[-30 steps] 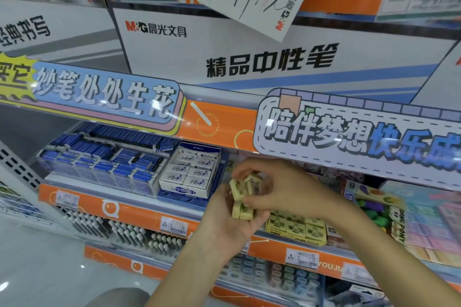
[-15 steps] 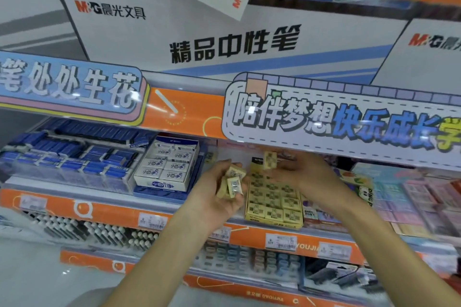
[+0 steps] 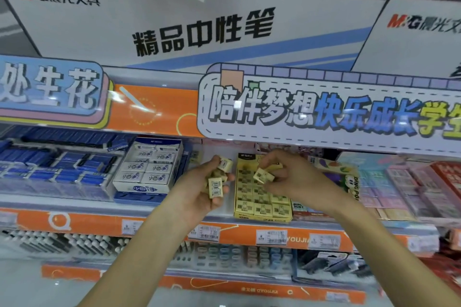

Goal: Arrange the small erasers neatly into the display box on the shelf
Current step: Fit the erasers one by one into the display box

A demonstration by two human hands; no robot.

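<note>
A yellow display box (image 3: 262, 217) of small cream erasers stands on the shelf, its front rows filled. My left hand (image 3: 199, 192) hovers just left of the box and grips a bunch of small erasers (image 3: 215, 185), barcodes facing me. My right hand (image 3: 291, 177) is over the box's back half, pinching one small eraser (image 3: 263, 175) between thumb and fingers, tilted above the rows. The back of the box is partly hidden by my right hand.
A white box of larger erasers (image 3: 147, 172) and blue erasers in clear trays (image 3: 57, 167) stand to the left. Colourful packs (image 3: 411, 182) fill the right. A low sign strip (image 3: 324, 112) overhangs the shelf. Price tags line the orange shelf edge (image 3: 249, 234).
My hands have come apart: the right took one eraser from the bunch and carried it over the yellow box. The view shifted right and closer.
</note>
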